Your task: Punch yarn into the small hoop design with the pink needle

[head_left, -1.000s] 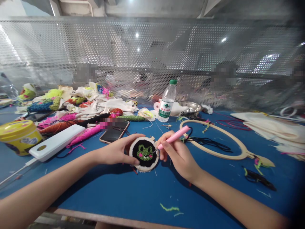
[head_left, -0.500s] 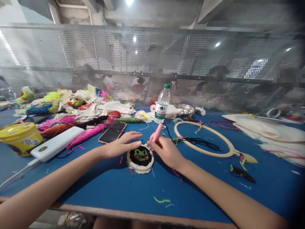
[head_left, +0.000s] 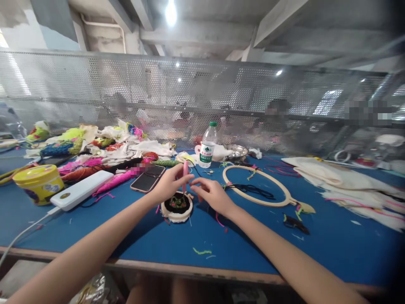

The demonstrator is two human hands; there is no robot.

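Observation:
A small round embroidery hoop (head_left: 177,207) with a green frog on black yarn lies flat on the blue table (head_left: 253,245). Just above its far edge, my left hand (head_left: 169,185) pinches a pink punch needle (head_left: 185,174), which stands nearly upright with its tip down at the hoop. My right hand (head_left: 211,193) hovers to the right of the needle. Its fingers are loosely apart and point toward the tool, and I see nothing held in them.
A large empty wooden hoop (head_left: 256,185) with black thread lies right of my hands. A phone (head_left: 148,179), a white power bank (head_left: 80,190), a yellow tub (head_left: 39,183), a water bottle (head_left: 207,145) and piled yarn and cloth (head_left: 104,145) sit left and behind. Folded cream fabric (head_left: 344,181) lies far right.
The pink needle passed from my right hand to my left and now stands upright. The small hoop went from tilted in my left hand to flat on the table. The view tilted up.

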